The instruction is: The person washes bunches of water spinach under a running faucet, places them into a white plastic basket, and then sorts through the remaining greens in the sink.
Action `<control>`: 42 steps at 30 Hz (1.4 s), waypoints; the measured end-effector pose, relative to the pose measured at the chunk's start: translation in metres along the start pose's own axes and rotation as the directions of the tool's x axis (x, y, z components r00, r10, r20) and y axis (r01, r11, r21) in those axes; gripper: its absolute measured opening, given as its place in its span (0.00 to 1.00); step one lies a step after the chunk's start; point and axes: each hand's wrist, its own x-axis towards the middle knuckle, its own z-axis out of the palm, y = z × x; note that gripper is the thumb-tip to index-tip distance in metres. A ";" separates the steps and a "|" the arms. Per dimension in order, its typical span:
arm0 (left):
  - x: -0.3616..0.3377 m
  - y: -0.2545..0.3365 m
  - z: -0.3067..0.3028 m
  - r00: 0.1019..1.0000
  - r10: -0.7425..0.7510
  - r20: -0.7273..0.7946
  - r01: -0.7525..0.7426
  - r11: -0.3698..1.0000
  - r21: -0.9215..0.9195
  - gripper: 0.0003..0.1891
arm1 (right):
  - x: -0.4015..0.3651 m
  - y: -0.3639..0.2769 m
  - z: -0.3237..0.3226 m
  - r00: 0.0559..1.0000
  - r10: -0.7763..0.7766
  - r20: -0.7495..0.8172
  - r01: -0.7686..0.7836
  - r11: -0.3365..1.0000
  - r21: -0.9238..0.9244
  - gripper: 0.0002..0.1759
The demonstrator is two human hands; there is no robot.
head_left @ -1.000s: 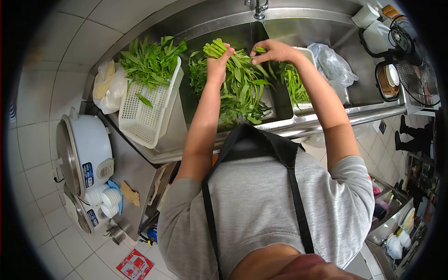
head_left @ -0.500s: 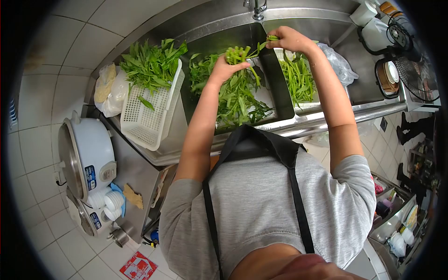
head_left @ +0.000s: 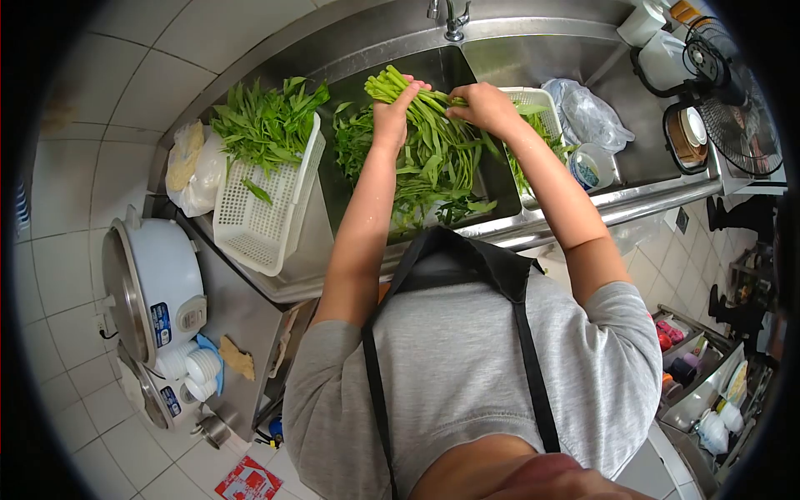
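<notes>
A bunch of leafy greens (head_left: 429,137) with thick pale stems hangs over the left sink basin (head_left: 508,187). My left hand (head_left: 393,121) is wrapped round its stems near the cut ends. To the right, my right hand (head_left: 486,108) has its fingers pressed together on stems of the same bunch. More loose greens lie in the basin below and behind my left hand. A white basket (head_left: 533,96) with green stems stands right of the basin, partly hidden by my right forearm.
A white perforated basket (head_left: 258,225) topped with leaves stands at the left, beside plastic bags (head_left: 200,175). Further right are a clear plastic bag (head_left: 596,117), a small tub (head_left: 590,167) and a fan (head_left: 733,100). The faucet (head_left: 454,23) rises behind the sink.
My right hand has moved left and down, closer to my left hand, onto the bunch. The bunch between my hands looks fuller, and the small tub has come into view.
</notes>
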 end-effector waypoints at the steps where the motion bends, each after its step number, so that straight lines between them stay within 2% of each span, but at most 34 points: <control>1: 0.000 0.002 -0.001 1.000 -0.018 -0.005 0.018 0.999 -0.039 0.11 | 0.004 0.002 0.005 1.000 0.000 -0.012 0.001 0.999 0.053 0.15; 5: -0.003 0.005 -0.007 0.995 -0.048 -0.086 0.033 0.985 -0.172 0.12 | 0.008 0.004 0.008 0.999 -0.003 0.035 -0.001 0.992 0.122 0.16; 11: -0.003 0.003 -0.027 0.972 -0.046 -0.232 -0.005 0.976 -0.216 0.11 | 0.002 0.008 -0.039 0.999 -0.026 -0.022 0.021 0.984 -0.178 0.16; 12: -0.003 0.005 -0.031 0.959 -0.055 -0.277 -0.017 0.968 -0.250 0.11 | 0.001 0.014 -0.051 0.997 0.008 0.074 0.004 0.987 -0.163 0.17; 14: -0.002 0.008 -0.042 0.960 -0.045 -0.276 -0.034 0.961 -0.276 0.10 | -0.005 0.039 -0.066 0.999 0.000 0.040 0.006 0.990 -0.139 0.18; 16: -0.002 0.012 -0.049 0.948 -0.035 -0.315 -0.067 0.950 -0.305 0.09 | -0.012 0.066 -0.079 0.996 0.082 0.036 -0.080 0.995 -0.058 0.18; 18: -0.003 0.016 -0.057 0.930 -0.002 -0.368 -0.077 0.977 -0.199 0.14 | -0.024 0.090 -0.087 0.981 0.191 0.015 -0.192 0.979 0.068 0.18; 20: 0.001 0.013 -0.071 0.877 -0.018 -0.480 -0.010 0.998 -0.056 0.18 | -0.036 0.114 -0.093 0.952 0.305 0.000 -0.302 0.941 0.154 0.18; 21: -0.002 0.016 -0.065 0.838 0.008 -0.546 -0.011 1.000 -0.001 0.18 | -0.041 0.125 -0.096 0.951 0.309 0.000 -0.305 0.940 0.153 0.18; 22: -0.004 0.018 -0.062 0.838 0.006 -0.546 -0.007 1.000 0.000 0.18 | -0.046 0.137 -0.097 0.933 0.359 0.000 -0.355 0.923 0.151 0.19; 24: -0.009 0.023 -0.058 0.889 0.103 -0.446 -0.065 0.993 0.100 0.15 | -0.053 0.161 -0.088 0.913 0.408 0.009 -0.405 0.901 0.156 0.21; 26: -0.011 0.025 -0.056 0.879 0.112 -0.463 -0.069 0.992 0.109 0.12 | -0.056 0.180 -0.067 0.955 0.254 -0.154 -0.256 0.967 0.011 0.25; 28: -0.010 0.023 -0.060 0.862 0.169 -0.478 -0.134 0.985 0.106 0.12 | -0.052 0.170 -0.058 0.959 0.239 -0.149 -0.249 0.967 -0.053 0.27; 29: -0.009 0.022 -0.062 0.862 0.170 -0.478 -0.134 0.985 0.108 0.12 | -0.047 0.164 -0.050 0.968 0.229 -0.102 -0.231 0.973 -0.011 0.25; 30: -0.009 0.023 -0.064 0.853 0.124 -0.507 -0.126 0.992 0.030 0.13 | -0.042 0.156 -0.042 0.975 0.216 -0.055 -0.215 0.976 0.032 0.23; 31: -0.009 0.024 -0.066 0.844 0.077 -0.531 -0.120 0.992 -0.048 0.14 | -0.037 0.138 -0.033 0.980 0.188 -0.066 -0.184 0.981 0.057 0.20; 32: -0.009 0.024 -0.068 0.844 0.079 -0.530 -0.121 0.992 -0.046 0.14 | -0.027 0.134 -0.016 0.989 0.138 -0.060 -0.125 0.977 0.171 0.19; 34: -0.011 0.024 -0.071 0.873 -0.001 -0.487 -0.101 0.978 -0.182 0.18 | -0.021 0.069 -0.015 0.995 0.097 -0.009 -0.092 0.968 0.235 0.18; 35: -0.012 0.024 -0.071 0.874 0.000 -0.487 -0.101 0.978 -0.180 0.18 | -0.009 0.060 -0.002 0.997 0.018 0.072 -0.040 0.949 0.314 0.17; 36: -0.013 0.024 -0.069 0.884 -0.016 -0.468 -0.097 0.971 -0.217 0.18 | 0.001 0.053 0.016 0.995 -0.022 0.097 -0.021 0.905 0.424 0.16; 37: -0.015 0.024 -0.067 0.893 -0.031 -0.449 -0.093 0.963 -0.252 0.19 | 0.012 0.041 0.028 0.994 -0.048 0.095 0.000 0.891 0.453 0.17; 40: -0.018 0.027 -0.063 0.895 -0.068 -0.441 -0.060 0.961 -0.271 0.17 | 0.038 0.027 0.064 0.981 -0.110 0.160 0.014 0.861 0.508 0.14; 42: -0.020 0.030 -0.066 0.902 -0.055 -0.427 -0.092 0.944 -0.317 0.20 | 0.042 0.017 0.066 0.938 -0.161 0.307 -0.063 0.791 0.608 0.15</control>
